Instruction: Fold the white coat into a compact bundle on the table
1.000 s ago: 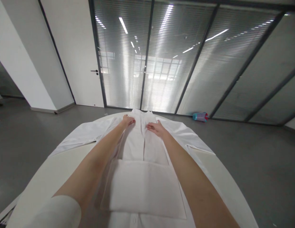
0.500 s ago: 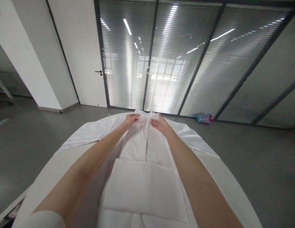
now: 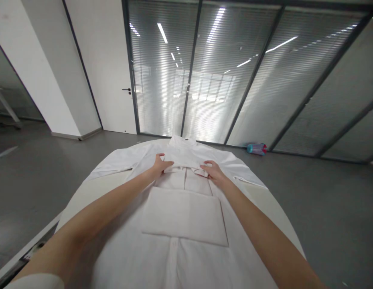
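A white shirt [image 3: 192, 263] lies spread with its button placket toward me and its sleeves out to both sides. On top of it is a second white garment [image 3: 185, 216] with a centre seam, its near end doubled over into a flat panel. Its far end is folded back toward me. My left hand [image 3: 160, 165] grips the left corner of that fold between thumb and fingers. At the right corner, my right hand [image 3: 213, 171] pinches the same fold. Some fingertips are hidden by the cloth.
Both garments rest on a white rounded table [image 3: 282, 224]. Beyond it, a blue and red patterned bundle [image 3: 256, 149] lies on the grey floor by a glass partition [image 3: 210, 80]. A white door [image 3: 105, 68] and a pillar [image 3: 51, 68] stand at the left.
Both hands have come toward me from the far end, bringing the upper garment's far edge over into a fold. The shirt collar beyond is now uncovered.
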Demonstrator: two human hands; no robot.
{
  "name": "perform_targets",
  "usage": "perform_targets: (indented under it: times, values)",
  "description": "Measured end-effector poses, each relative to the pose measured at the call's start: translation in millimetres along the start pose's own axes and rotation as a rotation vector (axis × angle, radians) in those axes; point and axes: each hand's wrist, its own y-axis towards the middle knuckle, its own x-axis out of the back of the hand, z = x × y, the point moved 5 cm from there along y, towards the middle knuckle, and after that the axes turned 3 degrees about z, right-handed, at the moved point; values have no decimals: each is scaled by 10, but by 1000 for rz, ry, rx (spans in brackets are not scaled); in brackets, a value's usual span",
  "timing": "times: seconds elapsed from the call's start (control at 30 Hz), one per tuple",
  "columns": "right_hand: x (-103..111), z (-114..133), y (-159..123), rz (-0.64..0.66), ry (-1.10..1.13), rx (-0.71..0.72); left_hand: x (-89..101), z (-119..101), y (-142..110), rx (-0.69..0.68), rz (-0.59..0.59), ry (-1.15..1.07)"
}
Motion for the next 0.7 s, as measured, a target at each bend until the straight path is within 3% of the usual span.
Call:
perform_targets:
  times: [0.1,0.37,0.57,0.7]
  values:
    - [28,-50,-41,-7,-85,63,2,-42,-62,33,56,-24]
    - [-83,-5,-91,122,22,107,24,-108,-9,6,211,-45]
    - [-98,-1,-121,89,-428,239,126,-67,32,-56,246,-7]
    - [-107,24,-137,22,-488,245,86,-106,-4,-95,270,-31]
